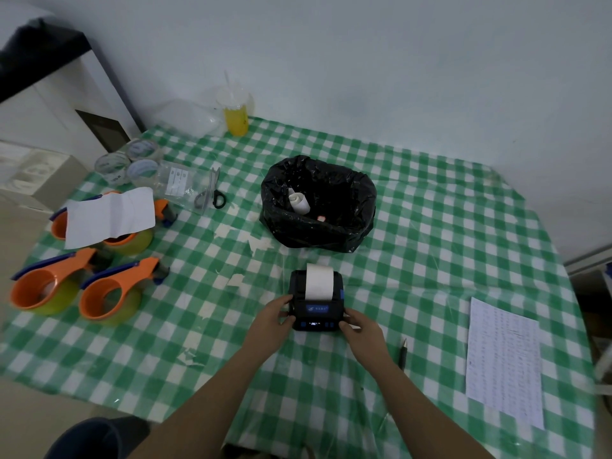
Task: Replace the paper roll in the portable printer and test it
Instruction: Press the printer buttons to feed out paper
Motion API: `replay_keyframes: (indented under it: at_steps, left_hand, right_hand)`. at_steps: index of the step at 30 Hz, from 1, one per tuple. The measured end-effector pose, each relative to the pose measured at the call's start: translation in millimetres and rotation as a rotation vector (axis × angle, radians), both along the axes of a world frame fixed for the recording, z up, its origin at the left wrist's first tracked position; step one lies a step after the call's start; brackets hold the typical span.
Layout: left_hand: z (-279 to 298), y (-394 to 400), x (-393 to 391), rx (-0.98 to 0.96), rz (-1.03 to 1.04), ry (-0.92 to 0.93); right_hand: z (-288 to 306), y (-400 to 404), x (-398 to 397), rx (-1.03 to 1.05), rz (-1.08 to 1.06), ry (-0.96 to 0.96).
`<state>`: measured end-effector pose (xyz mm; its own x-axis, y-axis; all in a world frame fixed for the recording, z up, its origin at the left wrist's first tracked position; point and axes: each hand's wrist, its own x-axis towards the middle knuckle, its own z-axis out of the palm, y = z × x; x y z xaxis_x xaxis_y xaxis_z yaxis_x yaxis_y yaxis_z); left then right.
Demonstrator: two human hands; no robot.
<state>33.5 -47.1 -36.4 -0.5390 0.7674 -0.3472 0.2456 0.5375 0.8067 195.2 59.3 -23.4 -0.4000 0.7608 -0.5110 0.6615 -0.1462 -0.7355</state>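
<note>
Printer [316,301] sits low centre of the frame on the green checked tablecloth [414,226], clamped from both sides: left hand [275,318] on its left edge, right hand [359,326] on its right edge, fingers of each curled snug against the casing. Button strip faces the person, so both thumbs are about equally close to it. Long axis of the paper strip [319,281] runs away from the hands, toward the black bin bag [319,203] up the frame. Printer's black with a blue panel, lights on, lid looks closed, white paper curling out the top. I'd guess the test feed comes next.
</note>
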Motion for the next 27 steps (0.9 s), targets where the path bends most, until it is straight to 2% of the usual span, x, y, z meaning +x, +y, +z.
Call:
replay_keyframes:
  at_steps: [27]
  left_hand:
    - [-3.4, 0.0, 0.2, 0.006, -0.004, 0.003]
  right_hand:
    - [-1.7, 0.5, 1.0, 0.031, 0.034, -0.008]
